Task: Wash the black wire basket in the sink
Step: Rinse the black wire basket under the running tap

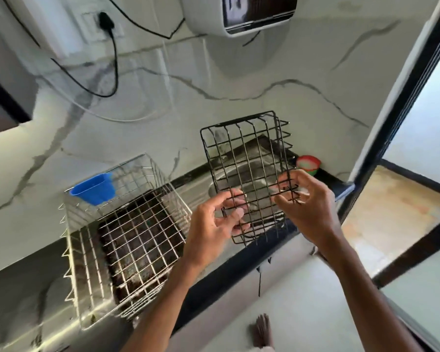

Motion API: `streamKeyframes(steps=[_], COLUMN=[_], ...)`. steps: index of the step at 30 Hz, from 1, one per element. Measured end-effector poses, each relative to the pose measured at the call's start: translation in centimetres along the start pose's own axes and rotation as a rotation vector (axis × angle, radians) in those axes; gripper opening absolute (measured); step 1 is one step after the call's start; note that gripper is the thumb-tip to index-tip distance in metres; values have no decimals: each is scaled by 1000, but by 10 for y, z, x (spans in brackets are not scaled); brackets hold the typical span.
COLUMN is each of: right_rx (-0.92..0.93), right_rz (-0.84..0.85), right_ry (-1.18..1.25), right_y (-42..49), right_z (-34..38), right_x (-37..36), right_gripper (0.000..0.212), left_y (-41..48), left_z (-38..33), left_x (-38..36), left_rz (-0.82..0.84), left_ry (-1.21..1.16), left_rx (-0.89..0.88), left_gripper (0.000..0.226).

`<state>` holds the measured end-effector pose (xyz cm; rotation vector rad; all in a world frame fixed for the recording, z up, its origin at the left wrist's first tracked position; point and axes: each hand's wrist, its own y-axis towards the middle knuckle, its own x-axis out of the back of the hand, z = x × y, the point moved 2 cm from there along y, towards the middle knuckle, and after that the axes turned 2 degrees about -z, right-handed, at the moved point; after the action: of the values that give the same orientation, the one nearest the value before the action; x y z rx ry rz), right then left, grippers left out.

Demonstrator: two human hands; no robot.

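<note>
Head view: we hold the black basket (249, 174) over the sink (214, 185), left hand (214, 222) and right hand (308, 201) pinching its near wires with fingertips. Thin, slick rods (wet, probably) could slip from so light a pinch. Beyond our grip, its square-gridded frame stands open.

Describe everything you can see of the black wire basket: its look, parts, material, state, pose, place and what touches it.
The black wire basket is a rectangular grid of thin, dark-coated wire, apparently metal, with shallow sides and a thicker rim bar along the top edge. It is empty and held in the air, tilted nearly upright, above the steel sink. Both hands hold its lower part: the left hand has fingers through the mesh, and the right hand pinches the right edge. Nothing else touches it.
</note>
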<state>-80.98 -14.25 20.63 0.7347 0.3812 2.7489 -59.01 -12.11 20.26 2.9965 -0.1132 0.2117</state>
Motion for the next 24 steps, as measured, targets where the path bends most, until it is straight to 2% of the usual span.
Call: streamKeyframes(steps=[4,7,13,19,22,24], right_rx=[40,117,142,152,196,231], right_rz=[-78,-55,97,232,336,424], right_ry=[-119,-222,-309,-309,-313,-349], right_y=[50,94,186,265,301,322], right_z=[-20,-37,-87,-126,-145,-159], right_x=[8,11,4,-12,-27,-41], right_gripper=[47,38,38,51,55,54], left_y=[58,99,171,220,235,247], left_z=[25,47,81,95,108,124], left_x=[-35,-58,-95,-89,-80,-78], left_rz=[-15,-34,-112,-203,-313,-391], left_ry=[19,13,-72,-54,-33,-59], left_rx=[48,94,212,315,368,429], left_gripper=[31,36,42,26,26,36])
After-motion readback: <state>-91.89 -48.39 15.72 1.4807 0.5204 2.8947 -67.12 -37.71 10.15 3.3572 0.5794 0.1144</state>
